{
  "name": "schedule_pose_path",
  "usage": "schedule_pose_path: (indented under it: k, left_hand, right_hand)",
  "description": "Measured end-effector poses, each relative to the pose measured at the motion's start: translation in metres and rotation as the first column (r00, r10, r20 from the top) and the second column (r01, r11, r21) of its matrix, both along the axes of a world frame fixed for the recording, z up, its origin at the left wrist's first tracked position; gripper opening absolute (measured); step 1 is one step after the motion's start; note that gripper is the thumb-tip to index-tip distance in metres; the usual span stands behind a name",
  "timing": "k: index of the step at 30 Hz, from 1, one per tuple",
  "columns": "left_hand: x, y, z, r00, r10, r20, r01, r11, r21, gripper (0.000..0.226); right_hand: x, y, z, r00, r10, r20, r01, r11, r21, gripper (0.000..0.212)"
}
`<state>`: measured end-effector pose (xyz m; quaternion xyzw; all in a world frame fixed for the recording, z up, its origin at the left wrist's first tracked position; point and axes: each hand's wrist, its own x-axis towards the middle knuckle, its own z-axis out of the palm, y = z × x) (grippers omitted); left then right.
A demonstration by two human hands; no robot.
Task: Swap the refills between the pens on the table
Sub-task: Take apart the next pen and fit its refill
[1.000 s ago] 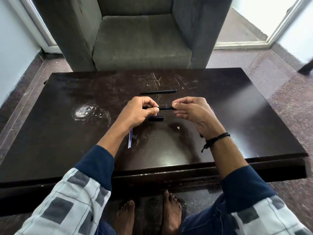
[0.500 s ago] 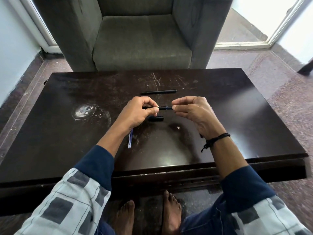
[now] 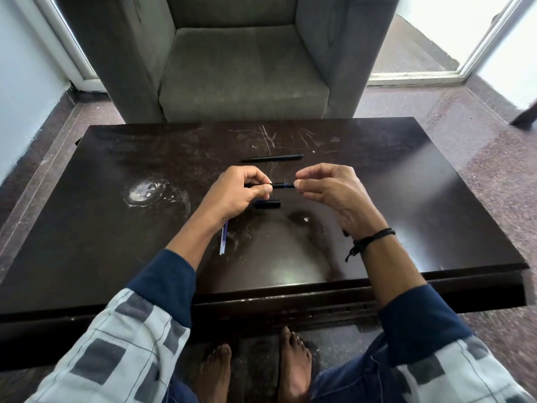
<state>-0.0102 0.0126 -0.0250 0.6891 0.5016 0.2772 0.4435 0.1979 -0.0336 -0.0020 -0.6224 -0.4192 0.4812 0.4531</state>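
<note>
Pinching grip of the left hand (image 3: 238, 190) closes thumb and curled fingers round the left part of a black pen (image 3: 280, 185), which is held level and crosswise above the tabletop (image 3: 406, 199); the grip of the right hand (image 3: 328, 190) pinches the pen's right end between thumb and forefinger, the other fingers loosely bent below it; the pen's bare middle, marked by a thin blue band close to the right hand, spans the short gap between the two grips; whether a refill sits inside it cannot be told; just below the held pen a short black piece (image 3: 267, 203) lies flat on the tabletop, apart from both hands; a second pen (image 3: 271, 158), black and whole in outline, lies crosswise farther out, beyond the hands and roughly parallel to the held one; thin blue refills (image 3: 223, 239) lie on the tabletop beside the left wrist, running toward the near edge, their far ends hidden by the forearm; a dark cord band (image 3: 372, 239) circles the right wrist; a grey armchair (image 3: 244, 68) stands past the far edge of the tabletop
</note>
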Motion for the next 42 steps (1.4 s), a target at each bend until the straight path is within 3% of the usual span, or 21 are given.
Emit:
schedule_pose_path:
  k: [15, 24, 30, 35, 42]
  left_hand:
    - [0.0001, 0.0010, -0.0008, 1.000, -0.005, -0.012, 0.005, 1.000, -0.005, 0.005]
    - [-0.0001, -0.0004, 0.0009, 1.000, -0.004, -0.018, 0.004, 1.000, 0.007, 0.008]
    - [-0.0005, 0.0005, -0.0001, 1.000, -0.006, -0.022, 0.006, 1.000, 0.001, 0.005]
    - [-0.0017, 0.0011, -0.0006, 1.000, -0.007, -0.022, 0.007, 1.000, -0.004, 0.006]
    - [-0.0013, 0.0014, 0.0008, 0.999, -0.010, -0.032, 0.010, 1.000, 0.008, 0.005]
  right_hand:
    - [-0.0024, 0.0012, -0.0010, 0.998, -0.024, -0.057, 0.024, 1.000, -0.012, 0.020]
    - [-0.0027, -0.0007, -0.0011, 0.998, 0.006, 0.058, -0.007, 1.000, 0.007, 0.017]
    - [-0.0023, 0.0001, -0.0019, 0.999, -0.042, 0.020, 0.042, 0.999, -0.009, 0.027]
    - [-0.0027, 0.0009, -0.0036, 0.997, -0.019, 0.074, 0.020, 1.000, -0.011, 0.016]
    - [-0.0036, 0.0011, -0.0042, 0.999, -0.030, 0.035, 0.030, 0.999, -0.013, 0.021]
